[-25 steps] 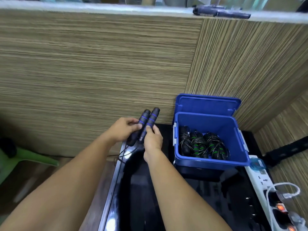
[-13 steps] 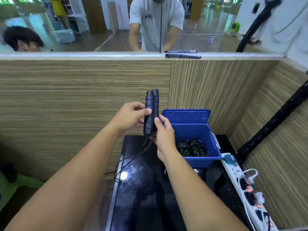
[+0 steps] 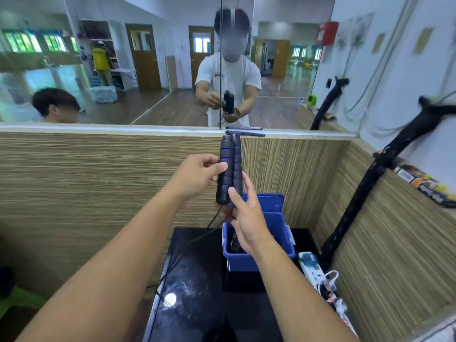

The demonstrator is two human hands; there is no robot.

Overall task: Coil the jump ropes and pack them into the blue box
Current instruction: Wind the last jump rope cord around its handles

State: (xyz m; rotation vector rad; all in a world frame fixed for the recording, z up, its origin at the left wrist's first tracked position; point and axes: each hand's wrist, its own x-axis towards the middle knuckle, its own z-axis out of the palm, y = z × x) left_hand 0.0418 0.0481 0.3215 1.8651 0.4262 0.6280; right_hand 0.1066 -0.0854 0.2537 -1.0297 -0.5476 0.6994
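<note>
Above the blue box (image 3: pixel 237 262), your left hand (image 3: pixel 197 176) pinches the paired handles (image 3: pixel 228 169) and your right hand (image 3: pixel 246 218) grips their lower ends. Coiling seems about to start, so next wind the dangling cord (image 3: pixel 212 219).

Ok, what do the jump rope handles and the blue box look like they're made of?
The jump rope handles: probably foam grips, matte black and ribbed, with blue rings. The blue box: likely moulded plastic, smooth uniform blue with a slight sheen.

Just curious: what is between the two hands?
The jump rope handles, upright side by side: the left hand grips them, the right hand pinches their lower end. Head view shows it.
</note>
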